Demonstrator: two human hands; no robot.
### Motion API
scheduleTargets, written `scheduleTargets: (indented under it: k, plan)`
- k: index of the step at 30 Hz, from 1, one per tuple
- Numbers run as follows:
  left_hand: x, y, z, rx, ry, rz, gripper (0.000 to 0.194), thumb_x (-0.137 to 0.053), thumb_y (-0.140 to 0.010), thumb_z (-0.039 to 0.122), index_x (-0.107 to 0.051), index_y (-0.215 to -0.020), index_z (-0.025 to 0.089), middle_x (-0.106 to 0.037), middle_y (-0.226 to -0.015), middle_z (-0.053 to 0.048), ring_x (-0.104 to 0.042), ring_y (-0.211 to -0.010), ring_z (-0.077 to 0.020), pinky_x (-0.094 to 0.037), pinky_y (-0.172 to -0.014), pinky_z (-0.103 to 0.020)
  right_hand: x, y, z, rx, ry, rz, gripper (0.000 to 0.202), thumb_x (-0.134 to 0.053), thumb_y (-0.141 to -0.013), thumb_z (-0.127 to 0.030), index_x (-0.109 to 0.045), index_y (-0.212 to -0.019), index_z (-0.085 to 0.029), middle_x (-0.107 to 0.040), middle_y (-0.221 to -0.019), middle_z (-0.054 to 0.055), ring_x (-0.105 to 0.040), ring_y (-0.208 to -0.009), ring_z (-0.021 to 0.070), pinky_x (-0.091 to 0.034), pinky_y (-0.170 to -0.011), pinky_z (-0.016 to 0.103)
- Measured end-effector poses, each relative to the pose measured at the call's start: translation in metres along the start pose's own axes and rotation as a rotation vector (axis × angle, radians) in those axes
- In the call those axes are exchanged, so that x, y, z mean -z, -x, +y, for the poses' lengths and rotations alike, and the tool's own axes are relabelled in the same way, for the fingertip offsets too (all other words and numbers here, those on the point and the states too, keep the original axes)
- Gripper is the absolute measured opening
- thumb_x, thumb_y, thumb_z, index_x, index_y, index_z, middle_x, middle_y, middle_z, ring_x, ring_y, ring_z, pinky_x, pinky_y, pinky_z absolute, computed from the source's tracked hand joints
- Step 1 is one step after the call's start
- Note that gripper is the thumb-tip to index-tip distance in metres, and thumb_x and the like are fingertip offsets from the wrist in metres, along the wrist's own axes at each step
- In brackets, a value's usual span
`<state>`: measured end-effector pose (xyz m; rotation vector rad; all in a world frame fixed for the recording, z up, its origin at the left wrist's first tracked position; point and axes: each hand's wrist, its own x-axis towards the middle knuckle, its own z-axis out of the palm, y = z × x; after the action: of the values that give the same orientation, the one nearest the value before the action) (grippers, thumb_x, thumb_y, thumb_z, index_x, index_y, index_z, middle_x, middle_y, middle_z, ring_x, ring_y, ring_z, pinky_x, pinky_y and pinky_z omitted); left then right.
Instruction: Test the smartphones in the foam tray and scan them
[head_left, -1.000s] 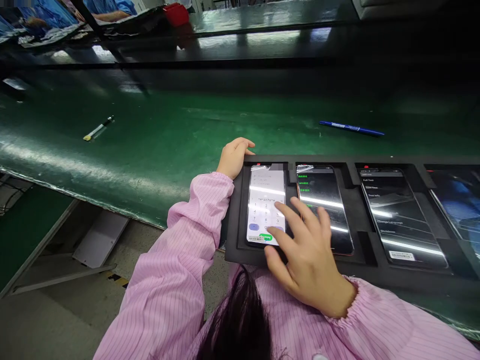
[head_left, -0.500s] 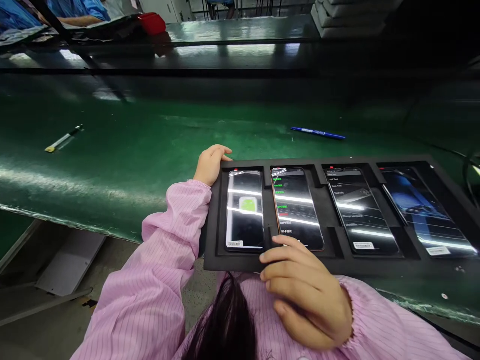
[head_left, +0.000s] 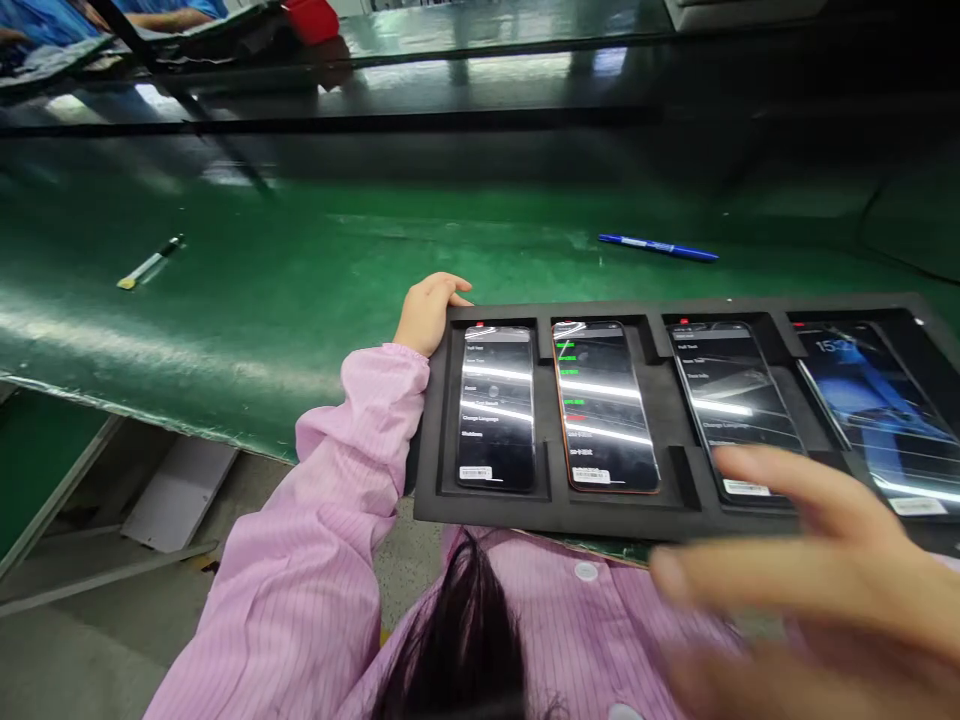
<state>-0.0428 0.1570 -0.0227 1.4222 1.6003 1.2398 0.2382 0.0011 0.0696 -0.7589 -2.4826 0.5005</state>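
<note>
A black foam tray (head_left: 615, 508) holds several smartphones in separate recesses. My left hand (head_left: 429, 312) grips its far left corner, fingers curled round the edge. The leftmost phone (head_left: 496, 405) displays a white text menu. Beside it, an orange-edged phone (head_left: 604, 410) shows green and red lines of text. The third phone (head_left: 731, 375) has a similar menu, its lower part overlapped by my right hand (head_left: 817, 560). This hand is blurred, fingers spread, with nothing seen in it. At the far right, another phone (head_left: 874, 400) shows a blue picture with a clock.
A blue pen (head_left: 658, 248) lies on the green work surface (head_left: 315, 270) beyond the tray. Toward the left is a small brush (head_left: 150, 264). A red object (head_left: 311, 20) and another person's blue sleeves (head_left: 176, 12) appear at the top left.
My right hand has moved right from the second phone to the third. The leftmost phone's screen went from a green icon to a menu, and a clock now shows on the rightmost one.
</note>
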Motion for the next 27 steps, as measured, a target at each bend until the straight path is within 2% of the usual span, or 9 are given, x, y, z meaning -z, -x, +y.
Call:
scheduleTargets:
  k: [2, 4, 8, 12, 16, 19, 22, 27]
  plan:
    - [0.000, 0.000, 0.000, 0.000, 0.001, 0.000, 0.026, -0.038, -0.076, 0.027, -0.062, -0.071, 0.018, -0.061, -0.057, 0.001, -0.060, -0.070, -0.0155, -0.043, -0.076, -0.025, -0.001, -0.012, 0.017, 0.100, -0.035, -0.013, 0.029, -0.047, -0.080, -0.009, -0.056, -0.099, -0.029, -0.068, -0.088, -0.004, -0.062, -0.093, 0.0169, -0.028, -0.110, 0.046]
    - [-0.001, 0.001, 0.000, 0.007, 0.026, -0.002, 0.026, -0.037, -0.075, 0.026, -0.062, -0.071, 0.017, -0.061, -0.057, 0.001, -0.060, -0.069, -0.0152, -0.043, -0.074, -0.025, -0.008, -0.025, 0.033, 0.177, -0.035, -0.102, 0.033, -0.043, -0.077, -0.004, -0.053, -0.102, -0.022, -0.067, -0.098, 0.002, -0.057, -0.107, 0.0198, -0.032, -0.106, 0.048]
    - [-0.001, 0.002, 0.000, 0.049, 0.078, -0.014, 0.024, -0.039, -0.075, 0.025, -0.061, -0.070, 0.017, -0.060, -0.056, 0.002, -0.060, -0.069, -0.0150, -0.043, -0.073, -0.025, -0.031, -0.043, 0.049, 0.157, 0.018, -0.231, 0.044, -0.038, -0.073, -0.001, -0.044, -0.114, -0.013, -0.064, -0.106, 0.012, -0.044, -0.123, 0.0279, -0.035, -0.098, 0.059]
    - [-0.002, 0.003, 0.001, 0.090, 0.102, -0.027, 0.023, -0.039, -0.074, 0.025, -0.061, -0.070, 0.017, -0.060, -0.055, 0.002, -0.059, -0.067, -0.0145, -0.043, -0.070, -0.025, -0.050, -0.048, 0.050, 0.177, 0.021, -0.298, 0.042, -0.036, -0.073, 0.000, -0.040, -0.112, -0.013, -0.061, -0.113, 0.014, -0.033, -0.130, 0.0331, -0.030, -0.096, 0.067]
    - [-0.002, 0.004, 0.004, 0.095, 0.086, -0.025, 0.024, -0.039, -0.074, 0.025, -0.061, -0.070, 0.017, -0.060, -0.057, 0.002, -0.059, -0.067, -0.0143, -0.043, -0.069, -0.024, -0.058, -0.048, 0.052, 0.182, -0.002, -0.350, 0.035, -0.036, -0.073, 0.000, -0.039, -0.104, -0.016, -0.057, -0.123, 0.013, -0.029, -0.132, 0.0347, -0.025, -0.097, 0.070]
    - [-0.002, 0.004, 0.004, 0.101, 0.078, -0.025, 0.024, -0.039, -0.075, 0.025, -0.061, -0.071, 0.017, -0.060, -0.057, 0.002, -0.060, -0.068, -0.0145, -0.043, -0.070, -0.024, -0.060, -0.047, 0.053, 0.169, 0.001, -0.384, 0.033, -0.035, -0.073, 0.000, -0.038, -0.101, -0.016, -0.055, -0.126, 0.012, -0.027, -0.133, 0.0357, -0.024, -0.097, 0.071]
    - [-0.002, 0.004, 0.004, 0.097, 0.085, -0.026, 0.024, -0.039, -0.075, 0.025, -0.061, -0.071, 0.017, -0.060, -0.057, 0.002, -0.060, -0.068, -0.0143, -0.043, -0.069, -0.024, -0.056, -0.046, 0.050, 0.165, 0.017, -0.356, 0.032, -0.036, -0.073, -0.001, -0.038, -0.101, -0.017, -0.056, -0.125, 0.012, -0.027, -0.133, 0.0341, -0.024, -0.098, 0.070]
    - [-0.003, 0.003, 0.003, 0.083, 0.097, -0.020, 0.023, -0.040, -0.074, 0.025, -0.061, -0.069, 0.017, -0.059, -0.055, 0.002, -0.060, -0.066, -0.0142, -0.044, -0.070, -0.024, -0.028, -0.031, 0.040, 0.153, 0.044, -0.267, 0.025, -0.039, -0.072, -0.003, -0.037, -0.089, -0.021, -0.054, -0.129, 0.010, -0.026, -0.135, 0.0289, -0.018, -0.106, 0.062]
